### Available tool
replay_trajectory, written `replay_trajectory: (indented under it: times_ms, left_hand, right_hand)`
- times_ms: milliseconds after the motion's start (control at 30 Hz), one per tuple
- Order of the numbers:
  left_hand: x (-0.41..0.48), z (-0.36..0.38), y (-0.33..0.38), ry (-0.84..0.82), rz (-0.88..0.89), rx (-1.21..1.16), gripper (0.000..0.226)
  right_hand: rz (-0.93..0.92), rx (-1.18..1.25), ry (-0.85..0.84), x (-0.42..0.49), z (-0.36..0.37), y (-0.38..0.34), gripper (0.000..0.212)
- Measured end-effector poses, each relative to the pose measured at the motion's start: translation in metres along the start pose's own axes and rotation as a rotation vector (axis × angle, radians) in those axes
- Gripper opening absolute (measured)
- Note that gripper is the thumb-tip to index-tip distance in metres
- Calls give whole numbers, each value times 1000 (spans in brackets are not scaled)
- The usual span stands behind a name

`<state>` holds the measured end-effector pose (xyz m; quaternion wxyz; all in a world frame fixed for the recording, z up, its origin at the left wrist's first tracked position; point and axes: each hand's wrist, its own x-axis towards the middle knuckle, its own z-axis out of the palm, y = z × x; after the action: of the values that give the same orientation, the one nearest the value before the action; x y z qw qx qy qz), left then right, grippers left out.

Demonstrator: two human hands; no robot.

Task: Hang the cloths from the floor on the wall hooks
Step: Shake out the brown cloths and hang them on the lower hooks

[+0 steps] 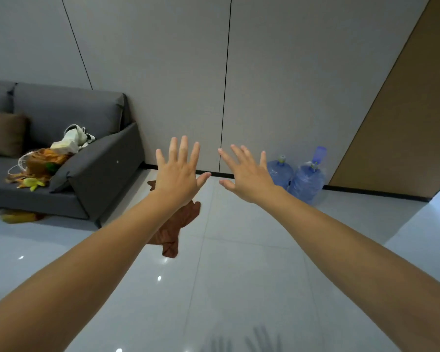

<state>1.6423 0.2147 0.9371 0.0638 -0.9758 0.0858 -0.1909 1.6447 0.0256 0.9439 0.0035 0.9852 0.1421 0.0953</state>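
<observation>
Nothing is gripped — left hand (179, 174) and right hand (244, 174) are held out flat, fingers spread, above the floor (239, 275). A brown cloth (174, 232) is seen crumpled on the floor beside the grey sofa (87, 158) — partly hidden by the left forearm.

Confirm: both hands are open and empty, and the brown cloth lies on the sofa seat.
No. The head view shows the brown cloth on the floor, not the sofa seat. Left hand and right hand are open and empty.

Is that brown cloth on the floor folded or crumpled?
Crumpled: the brown cloth lies wrinkled and uneven on the floor, partly hidden behind the left forearm.
</observation>
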Motion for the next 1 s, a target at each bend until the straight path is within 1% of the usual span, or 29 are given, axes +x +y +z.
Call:
replay_trajectory:
  times_ms: [233, 533, 800, 933, 1000]
  left_hand:
    - [88, 47, -53, -27, -19, -16, 80]
    - [156, 133, -117, -151, -97, 45, 78]
    - [235, 204, -175, -209, -259, 52, 76]
    - [274, 240, -199, -259, -348, 41, 75]
    - [292, 258, -211, -269, -384, 36, 74]
  right_hand:
    - [1, 5, -8, 112, 21, -2, 77]
    - [-81, 61, -76, 239, 94, -21, 76]
    - [-166, 141, -117, 377, 178, -27, 73]
    - [-223, 143, -141, 436, 213, -21, 72]
    - [-224, 146, -157, 463, 229, -17, 72]
